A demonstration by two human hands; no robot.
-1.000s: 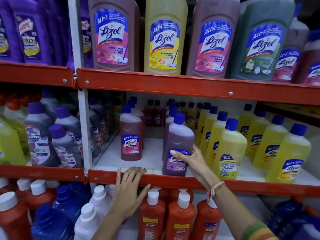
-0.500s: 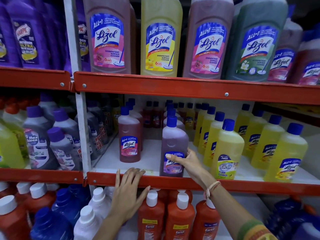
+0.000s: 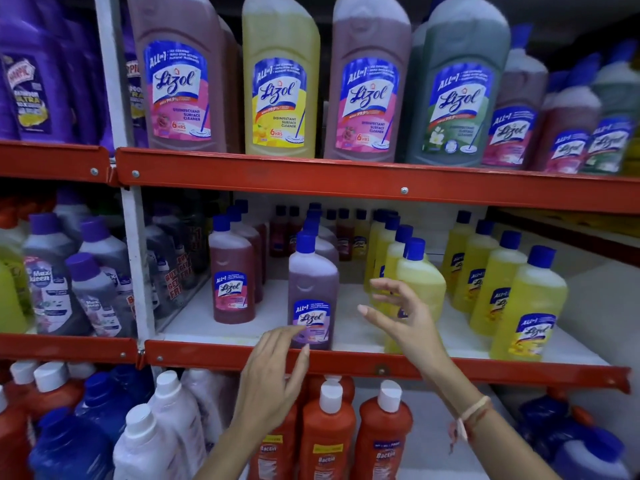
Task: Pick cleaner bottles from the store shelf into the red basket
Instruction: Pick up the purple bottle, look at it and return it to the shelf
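A purple Lizol bottle [image 3: 312, 289] with a blue cap stands upright at the front of the middle shelf [image 3: 346, 363]. My left hand [image 3: 273, 375] is open just below it, fingertips near the label's lower edge and the shelf's red lip. My right hand [image 3: 405, 315] hovers open to the bottle's right, apart from it and in front of a yellow bottle [image 3: 420, 275]. A pink Lizol bottle [image 3: 231, 275] stands to the left. No red basket is in view.
Large Lizol bottles [image 3: 277, 81] fill the top shelf. Rows of yellow bottles [image 3: 530, 306] stand at the right of the middle shelf, grey Max Kleen bottles [image 3: 52, 285] at the left. Orange Bactin bottles [image 3: 327, 431] and blue and white bottles [image 3: 152, 427] fill the bottom shelf.
My right hand has let go of the purple bottle and drawn back to the right, fingers spread. My left hand has risen from the shelf lip toward the bottle's label.
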